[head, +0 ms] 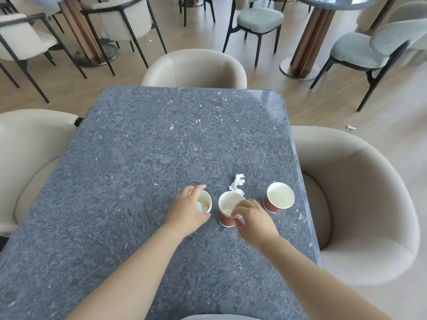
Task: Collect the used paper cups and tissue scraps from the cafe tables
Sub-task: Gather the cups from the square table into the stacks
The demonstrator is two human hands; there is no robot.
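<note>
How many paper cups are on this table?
3. The left cup is gripped by the left hand, the middle cup is pinched by the right hand, the right cup stands free beside them. Nested cups could be hidden.

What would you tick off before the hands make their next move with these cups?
1. Left hand grips left cup: ok.
2. Right hand pinches middle cup at its rim: ok.
3. All three cups upright: ok.
4. Right cup picked up: not ok, untouched.
5. Tissue scrap gathered from table: not ok, lies just beyond middle cup.
</note>
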